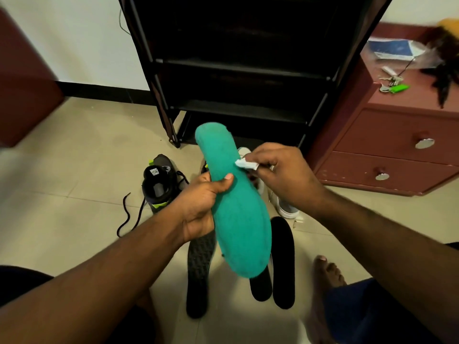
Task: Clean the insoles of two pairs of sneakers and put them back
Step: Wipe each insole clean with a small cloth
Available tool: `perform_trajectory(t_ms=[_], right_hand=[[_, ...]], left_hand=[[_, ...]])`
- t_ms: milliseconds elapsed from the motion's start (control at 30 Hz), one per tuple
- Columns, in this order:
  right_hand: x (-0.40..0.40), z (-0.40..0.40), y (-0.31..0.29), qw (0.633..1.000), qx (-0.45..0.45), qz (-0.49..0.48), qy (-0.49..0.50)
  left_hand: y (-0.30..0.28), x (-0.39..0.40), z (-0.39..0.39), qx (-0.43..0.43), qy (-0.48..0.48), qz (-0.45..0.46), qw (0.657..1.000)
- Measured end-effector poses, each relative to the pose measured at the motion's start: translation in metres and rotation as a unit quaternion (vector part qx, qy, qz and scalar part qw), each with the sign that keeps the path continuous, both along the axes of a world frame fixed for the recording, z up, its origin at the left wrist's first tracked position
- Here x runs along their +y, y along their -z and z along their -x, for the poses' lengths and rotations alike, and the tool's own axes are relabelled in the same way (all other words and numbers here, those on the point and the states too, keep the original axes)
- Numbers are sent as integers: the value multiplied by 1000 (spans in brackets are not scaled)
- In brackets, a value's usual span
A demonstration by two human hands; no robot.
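While the left hand (201, 207) grips the green insole (236, 207) around its middle, thumb pressed across the near face and fingers curled behind, the insole stands almost upright between both hands, 1 end tilted away toward the black shoe rack (236, 70) and the other end hanging low over the floor. To its right, the right hand (280, 175) pinches a small white wipe (246, 164) between thumb and curled fingers and holds it against the insole's right edge, just above the left thumb. Both hands are closed on what they hold, and they sit close together with the insole between them.

Below the green insole, 3 dark insoles lie flat on the tiled floor (87, 157): a patterned dark insole (198, 264) under the left wrist, and 2 black insoles (283, 256) side by side beneath the green one's lower end. A black sneaker (161, 184) with yellow-green accents sits left of the left hand, its opening up and a loose lace (128, 214) trailing on the tiles. A white sneaker (285, 207) lies behind the right hand, mostly hidden by it. A bare foot (327, 269) rests on the floor near the right forearm.

At the right stands a red-brown drawer unit (397, 150) with a bunch of keys (393, 85) on top.
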State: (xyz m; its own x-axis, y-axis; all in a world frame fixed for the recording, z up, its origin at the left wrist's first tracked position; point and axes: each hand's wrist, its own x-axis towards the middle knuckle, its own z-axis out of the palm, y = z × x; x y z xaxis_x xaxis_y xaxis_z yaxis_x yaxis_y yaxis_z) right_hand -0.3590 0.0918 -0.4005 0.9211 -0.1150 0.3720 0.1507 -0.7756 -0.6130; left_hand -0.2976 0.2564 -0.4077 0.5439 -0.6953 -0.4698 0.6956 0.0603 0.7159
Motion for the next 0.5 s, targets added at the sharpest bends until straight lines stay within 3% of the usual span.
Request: perform_trajectory(t_ms=[100, 167, 233, 300, 367, 433, 500], right_hand=[[7, 7, -1, 994, 35, 56, -91], [5, 9, -8, 978, 126, 70, -153], [3, 9, -15, 971, 177, 4, -160], [0, 5, -16, 990, 94, -77, -77], [-1, 1, -11, 1000, 7, -22, 0], [3, 0, -5, 998, 16, 56, -7], [7, 3, -4, 997, 58, 40, -23]], left_hand=[[0, 0, -13, 15, -63, 8, 998], [-1, 3, -20, 43, -102, 20, 994], [0, 6, -22, 65, -107, 19, 992], [2, 4, -15, 67, -80, 7, 995], [4, 0, -7, 60, -69, 6, 996], [5, -2, -4, 56, -91, 19, 994], [4, -2, -9, 45, -136, 24, 989]])
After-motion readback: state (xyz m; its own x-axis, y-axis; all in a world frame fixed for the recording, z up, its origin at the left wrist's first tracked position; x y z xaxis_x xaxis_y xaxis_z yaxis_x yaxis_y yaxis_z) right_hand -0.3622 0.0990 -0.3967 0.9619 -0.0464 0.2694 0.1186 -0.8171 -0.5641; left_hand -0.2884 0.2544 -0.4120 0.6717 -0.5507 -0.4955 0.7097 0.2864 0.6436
